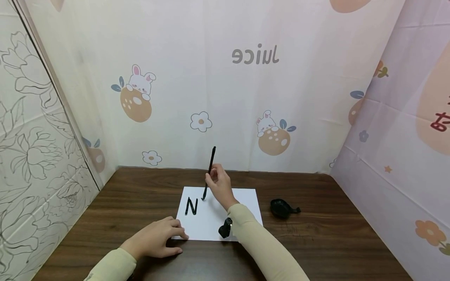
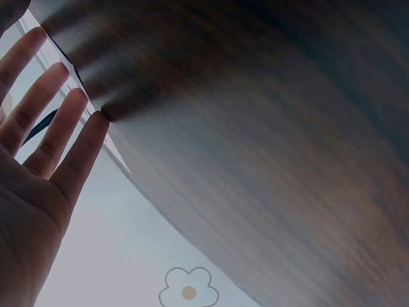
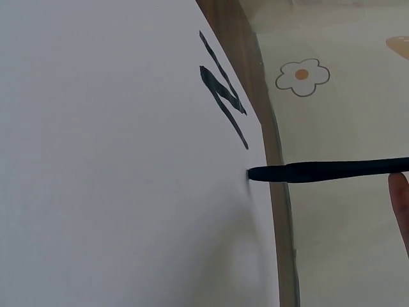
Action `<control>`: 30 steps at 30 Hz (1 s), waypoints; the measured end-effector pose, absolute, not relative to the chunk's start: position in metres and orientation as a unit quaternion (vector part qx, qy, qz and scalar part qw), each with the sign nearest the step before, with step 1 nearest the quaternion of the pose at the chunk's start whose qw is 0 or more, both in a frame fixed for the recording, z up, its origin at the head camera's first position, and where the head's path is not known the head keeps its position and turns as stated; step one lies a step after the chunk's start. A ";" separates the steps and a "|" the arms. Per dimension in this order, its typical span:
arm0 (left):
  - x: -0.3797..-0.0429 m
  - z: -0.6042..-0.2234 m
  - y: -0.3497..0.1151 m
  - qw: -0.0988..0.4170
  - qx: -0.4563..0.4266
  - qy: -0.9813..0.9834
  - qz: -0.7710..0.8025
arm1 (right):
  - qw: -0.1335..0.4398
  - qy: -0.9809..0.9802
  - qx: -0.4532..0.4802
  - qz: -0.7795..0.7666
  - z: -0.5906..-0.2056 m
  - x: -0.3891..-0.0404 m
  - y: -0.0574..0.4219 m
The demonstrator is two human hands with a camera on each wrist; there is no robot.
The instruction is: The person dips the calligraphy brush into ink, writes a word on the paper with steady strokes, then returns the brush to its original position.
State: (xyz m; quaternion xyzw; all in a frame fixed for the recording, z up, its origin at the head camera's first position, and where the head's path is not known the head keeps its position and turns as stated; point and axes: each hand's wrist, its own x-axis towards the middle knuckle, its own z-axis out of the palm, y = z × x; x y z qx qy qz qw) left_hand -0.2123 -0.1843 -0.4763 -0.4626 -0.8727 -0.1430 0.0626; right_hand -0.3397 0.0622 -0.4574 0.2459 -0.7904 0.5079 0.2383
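Observation:
My right hand (image 1: 219,186) pinches a black writing brush (image 1: 212,160), held nearly upright with its top leaning slightly right. The dark brush tip (image 3: 255,174) meets the white paper (image 1: 211,224), or hovers just over it, to the right of a painted black letter N (image 1: 191,206). A small dark mark shows at the tip in the head view. My left hand (image 1: 157,237) rests at the paper's lower left corner, fingertips on the sheet's edge. In the left wrist view its fingers (image 2: 80,153) are extended and spread, holding nothing.
A small black dish (image 1: 280,208) with a short handle sits on the brown wooden table (image 1: 316,242), right of the paper. Patterned cloth (image 1: 200,82) hangs behind the table's far edge and at both sides. A black wrist camera (image 1: 225,228) is on the right sleeve.

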 end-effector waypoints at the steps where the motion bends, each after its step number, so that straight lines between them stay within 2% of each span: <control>1: -0.212 -0.476 -0.184 0.063 -0.463 -0.873 -0.143 | 0.237 -0.791 0.245 0.508 -0.457 -0.340 0.062; 21: -0.211 -0.476 -0.184 0.072 -0.462 -0.873 -0.140 | 0.210 -0.796 0.239 0.514 -0.455 -0.336 0.068; 30: -0.212 -0.477 -0.184 0.074 -0.463 -0.872 -0.140 | 0.217 -0.798 0.249 0.505 -0.456 -0.336 0.070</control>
